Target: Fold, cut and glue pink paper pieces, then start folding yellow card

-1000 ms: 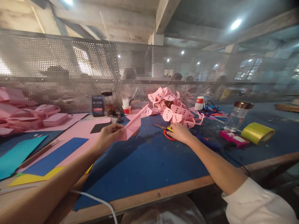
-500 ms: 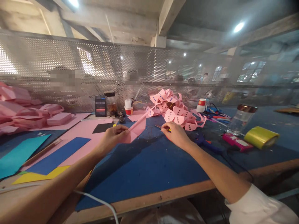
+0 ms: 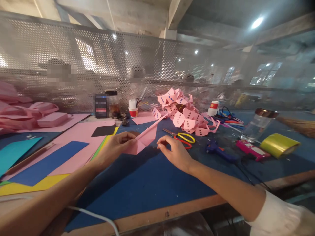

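Mesh panel (image 3: 142, 59) behind the bench (image 3: 147, 196), along its back edge. Before the panel, mid back edge: paper heap (image 3: 189, 114). Left of the heap, paper cup (image 3: 133, 112); next left, lidded jar (image 3: 114, 106). Back edge, far left: pile of paper strips (image 3: 27, 118). Flat sheets (image 3: 56, 160) overlap on the bench's left part, in front of that jar. Left hand (image 3: 119, 146) right of the sheets, paper piece (image 3: 145, 139) in its grip. Right hand (image 3: 174, 151) over mid-bench; scissors (image 3: 175, 134) just behind it, before the heap. Right of that hand, glue gun (image 3: 220, 151); farther right, tape roll (image 3: 278, 145).
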Tool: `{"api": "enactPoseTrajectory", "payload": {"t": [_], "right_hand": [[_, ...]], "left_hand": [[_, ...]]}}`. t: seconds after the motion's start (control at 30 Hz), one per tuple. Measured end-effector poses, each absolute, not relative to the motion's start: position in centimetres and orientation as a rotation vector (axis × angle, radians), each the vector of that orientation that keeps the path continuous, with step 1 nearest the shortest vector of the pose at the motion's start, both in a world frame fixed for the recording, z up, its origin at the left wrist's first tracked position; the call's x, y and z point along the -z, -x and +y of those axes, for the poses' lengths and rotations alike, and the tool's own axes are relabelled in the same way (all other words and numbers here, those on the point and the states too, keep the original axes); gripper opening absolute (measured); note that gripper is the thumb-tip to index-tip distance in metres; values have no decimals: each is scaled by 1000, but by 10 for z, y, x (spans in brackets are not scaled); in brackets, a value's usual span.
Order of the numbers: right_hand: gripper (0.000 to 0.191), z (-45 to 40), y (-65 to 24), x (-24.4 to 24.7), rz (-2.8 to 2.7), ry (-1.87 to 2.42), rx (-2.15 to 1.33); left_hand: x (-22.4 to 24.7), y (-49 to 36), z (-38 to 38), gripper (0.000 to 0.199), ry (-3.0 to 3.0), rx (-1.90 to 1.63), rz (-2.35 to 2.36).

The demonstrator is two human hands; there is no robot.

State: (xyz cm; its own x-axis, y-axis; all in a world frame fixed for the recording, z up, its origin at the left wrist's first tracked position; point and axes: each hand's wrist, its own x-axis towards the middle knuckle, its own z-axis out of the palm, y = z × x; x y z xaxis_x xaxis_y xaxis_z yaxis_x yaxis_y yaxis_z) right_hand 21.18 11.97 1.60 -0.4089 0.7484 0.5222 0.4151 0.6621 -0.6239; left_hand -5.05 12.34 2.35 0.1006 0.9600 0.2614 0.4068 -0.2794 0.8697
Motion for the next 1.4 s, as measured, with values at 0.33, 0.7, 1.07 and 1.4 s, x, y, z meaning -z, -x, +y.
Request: {"api": "enactPoseTrajectory", "payload": {"t": [0.33,0.7,1.07,1.4], "right_hand": [[10,105,-208,-1,-2124,955,-690],[12,100,-211,-11,-2207,889,-696],[17,105,-213,-14,-2283,753,-544],[18,104,-216,-24,-2364,682,-134]], "left_hand": [[-17,48,119,36,-1730,-978,1400],[-11,59,126,27,-1626,-884,1412],[-18,57,123,29,-1525,-815,1407],[-20,43,111,30,-1549,-708,1388]]}}
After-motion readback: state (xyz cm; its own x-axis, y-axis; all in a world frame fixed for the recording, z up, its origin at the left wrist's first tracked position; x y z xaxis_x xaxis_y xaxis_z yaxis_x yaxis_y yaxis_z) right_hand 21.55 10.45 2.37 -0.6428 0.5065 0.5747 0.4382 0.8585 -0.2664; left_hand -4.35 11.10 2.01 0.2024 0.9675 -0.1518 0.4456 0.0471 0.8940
